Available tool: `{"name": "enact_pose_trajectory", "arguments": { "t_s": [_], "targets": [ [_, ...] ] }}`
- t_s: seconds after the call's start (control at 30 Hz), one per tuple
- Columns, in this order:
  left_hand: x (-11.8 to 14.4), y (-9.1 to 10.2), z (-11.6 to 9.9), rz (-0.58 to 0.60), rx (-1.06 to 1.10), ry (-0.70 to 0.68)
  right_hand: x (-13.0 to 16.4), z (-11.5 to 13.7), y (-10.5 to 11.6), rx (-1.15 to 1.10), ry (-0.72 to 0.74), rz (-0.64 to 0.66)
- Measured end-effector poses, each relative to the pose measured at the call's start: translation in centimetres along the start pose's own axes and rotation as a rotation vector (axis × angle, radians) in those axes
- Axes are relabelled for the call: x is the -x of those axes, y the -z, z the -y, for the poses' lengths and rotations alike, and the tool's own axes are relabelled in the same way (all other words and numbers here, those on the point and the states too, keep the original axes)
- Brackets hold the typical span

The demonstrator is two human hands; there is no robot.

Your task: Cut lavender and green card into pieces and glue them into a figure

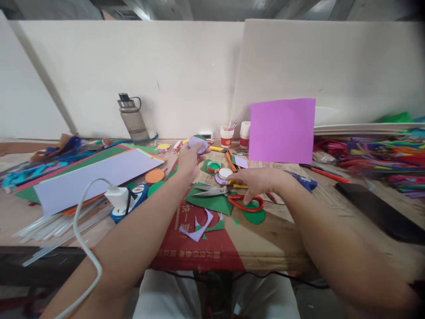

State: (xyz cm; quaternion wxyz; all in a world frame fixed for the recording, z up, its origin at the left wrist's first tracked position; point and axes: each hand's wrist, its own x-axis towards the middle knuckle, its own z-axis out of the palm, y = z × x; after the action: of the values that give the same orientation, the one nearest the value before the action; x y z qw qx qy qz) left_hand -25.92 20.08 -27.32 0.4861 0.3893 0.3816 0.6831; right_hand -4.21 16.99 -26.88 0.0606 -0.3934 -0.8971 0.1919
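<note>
My left hand (191,157) is closed around a light purple paper disc (197,144); a dark green edge shows behind it. My right hand (254,180) hovers over a pair of scissors (215,191) with red handles, thumb apart from the fingers and close to the handle loop. Whether it touches the handle is not clear. Its fingertips are near a white round cap (225,173) on a purple disc. Under the scissor blades lies a green paper sheet (206,201). A green disc (255,217) sits below the handles, and purple offcuts (199,230) lie in front.
A blue glue gun (303,180) and a black phone (375,210) lie to the right. Leftward are paper sheets (99,177), a white charger (117,197) with a cable crossing over my left forearm, and a bottle (133,119). A purple sheet (282,130) stands behind.
</note>
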Motion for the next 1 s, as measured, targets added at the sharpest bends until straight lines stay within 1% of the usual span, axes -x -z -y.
{"name": "enact_pose_trajectory", "arguments": {
  "t_s": [0.1,0.2,0.3,0.37,0.43,0.47,0.53,0.63,0.7,0.77,0.8,0.9,1.0],
  "targets": [
    [-0.1,0.1,-0.4,-0.032,-0.009,-0.029,-0.3,0.2,-0.2,0.056,-0.009,0.028],
    [-0.4,0.2,-0.9,-0.086,-0.032,-0.07,-0.2,0.2,0.0,-0.028,0.021,0.045],
    [-0.9,0.6,-1.6,-0.099,-0.033,-0.122,-0.1,0.2,0.4,-0.083,0.055,0.092],
    [-1.2,0.9,-2.0,-0.108,-0.017,-0.149,0.1,0.2,0.8,-0.058,0.055,0.133],
    [-1.4,1.3,-2.3,-0.132,-0.002,-0.18,0.2,0.3,1.2,-0.022,0.059,0.132],
    [-1.5,1.5,-2.5,-0.156,0.005,-0.197,0.2,0.2,1.4,-0.017,0.059,0.107],
    [-1.7,1.8,-2.6,-0.22,0.018,-0.223,0.2,0.0,1.7,-0.033,0.053,0.013],
    [-1.9,2.0,-2.4,-0.303,0.029,-0.229,-0.3,-0.4,1.7,-0.105,0.04,-0.212],
    [-1.8,1.7,-2.0,-0.319,0.018,-0.205,-0.7,-0.5,1.3,-0.192,0.067,-0.382],
    [-1.4,1.1,-1.6,-0.283,0.001,-0.157,-1.2,-0.3,0.8,-0.312,0.081,-0.518],
    [-1.1,0.7,-1.4,-0.234,-0.003,-0.131,-1.3,-0.1,0.5,-0.38,0.073,-0.561],
    [0.2,-0.6,-0.9,-0.053,0.003,-0.082,-1.5,1.1,-0.2,-0.549,0.02,-0.611],
    [1.4,-1.5,-0.7,0.1,0.041,-0.076,-1.6,2.4,-0.6,-0.575,0.007,-0.684]
  ]
}}
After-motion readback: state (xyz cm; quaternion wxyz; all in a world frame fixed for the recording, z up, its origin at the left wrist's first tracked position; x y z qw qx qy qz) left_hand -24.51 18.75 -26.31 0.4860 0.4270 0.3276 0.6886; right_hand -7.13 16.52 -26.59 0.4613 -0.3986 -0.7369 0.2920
